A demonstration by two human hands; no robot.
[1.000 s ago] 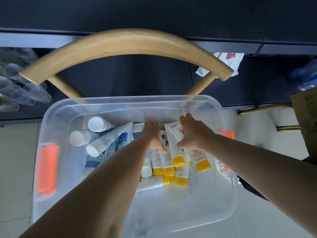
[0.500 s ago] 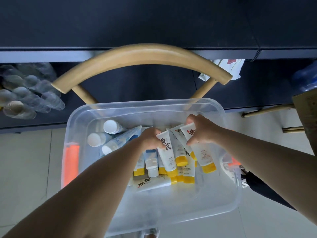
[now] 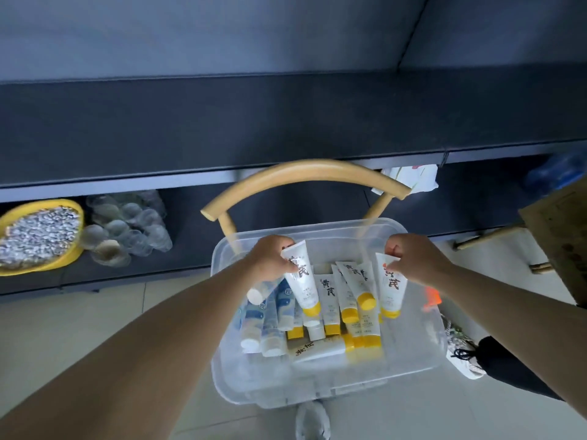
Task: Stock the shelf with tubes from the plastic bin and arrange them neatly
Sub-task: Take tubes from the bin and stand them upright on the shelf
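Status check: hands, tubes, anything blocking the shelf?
Left hand grips one yellow-capped tube; right hand another. Both above bin. Chair back fronts shelf.

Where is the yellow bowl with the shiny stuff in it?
The yellow bowl sits far left in the head view, on the low dark shelf, right beside a pile of clear plastic cups.

Both hands up out of the pile vs 1 s ago. Left hand (image 3: 275,258) now grips a white tube w/ yellow cap (image 3: 301,277), cap hanging below the fist. Right hand (image 3: 413,258) pinches a second tube (image 3: 391,285) by its crimped end, lifted clear of tubes below, hands further apart.
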